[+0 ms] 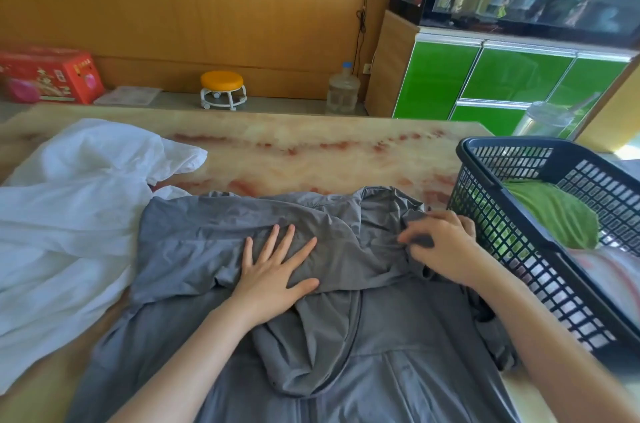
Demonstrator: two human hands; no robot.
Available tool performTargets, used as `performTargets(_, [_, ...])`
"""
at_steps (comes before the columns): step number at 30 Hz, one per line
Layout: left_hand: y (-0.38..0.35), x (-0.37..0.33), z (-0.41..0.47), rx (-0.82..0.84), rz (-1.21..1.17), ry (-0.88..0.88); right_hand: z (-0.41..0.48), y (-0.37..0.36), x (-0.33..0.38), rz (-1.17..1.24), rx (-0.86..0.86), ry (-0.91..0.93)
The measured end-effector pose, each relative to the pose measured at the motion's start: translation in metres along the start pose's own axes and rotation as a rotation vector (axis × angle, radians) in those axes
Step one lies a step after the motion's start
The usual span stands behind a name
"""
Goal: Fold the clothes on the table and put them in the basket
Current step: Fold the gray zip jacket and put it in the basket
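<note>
A grey jacket (194, 242) lies spread over the near part of the marble table (311, 149), partly folded across itself. My left hand (273, 270) presses flat on the folded part with straight, spread fingers. My right hand (440, 246) pinches a bunched fold of the same grey jacket near its right side, close to the basket. A white garment (65, 208) lies crumpled at the left. The dark plastic basket (540, 249) stands at the right and holds a green folded garment (557, 214).
Behind the table stand a small orange stool (222, 90), a water jug (343, 90) and a red box (48, 74) by the wooden wall. A green cabinet (502, 83) with an aquarium is at the back right. A clear plastic cup (547, 119) stands behind the basket.
</note>
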State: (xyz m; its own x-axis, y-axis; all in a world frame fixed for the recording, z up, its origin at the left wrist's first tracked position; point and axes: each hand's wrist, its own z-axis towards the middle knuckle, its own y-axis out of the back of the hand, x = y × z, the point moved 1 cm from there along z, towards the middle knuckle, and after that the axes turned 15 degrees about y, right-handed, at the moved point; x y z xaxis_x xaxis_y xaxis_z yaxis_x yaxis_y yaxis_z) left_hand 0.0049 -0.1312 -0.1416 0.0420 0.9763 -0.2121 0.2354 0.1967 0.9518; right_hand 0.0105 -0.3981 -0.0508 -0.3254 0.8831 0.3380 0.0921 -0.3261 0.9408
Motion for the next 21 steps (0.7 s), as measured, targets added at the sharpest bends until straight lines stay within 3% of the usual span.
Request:
performTargets(2, [0.000,0.000,0.000,0.004,-0.002,0.003,0.018,-0.007,-0.004,0.047,-0.091,-0.037])
performTargets(6, [0.000,0.000,0.000,0.005,-0.006,0.003,0.042,-0.037,-0.003,-0.052,0.087,0.024])
performTargets(9, [-0.001,0.002,0.001,-0.013,-0.010,0.001,0.047,-0.042,-0.004,-0.044,0.089,0.030])
performTargets(11, [-0.002,0.002,0.001,-0.033,-0.018,0.000,0.049,-0.037,-0.006,-0.012,-0.014,0.011])
performTargets(14, [-0.007,0.002,-0.001,-0.108,-0.032,0.011,0.052,-0.023,-0.009,0.006,-0.363,-0.133])
performTargets(15, [-0.008,0.002,-0.002,-0.138,-0.046,0.017,0.054,-0.021,-0.009,-0.028,-0.401,-0.164])
performTargets(19, [-0.010,0.000,-0.005,-0.202,-0.133,0.043,0.064,-0.029,-0.008,-0.073,-0.116,-0.105])
performTargets(21, [-0.009,-0.001,-0.006,-0.217,-0.150,0.060,0.067,-0.032,-0.007,0.008,-0.084,-0.044])
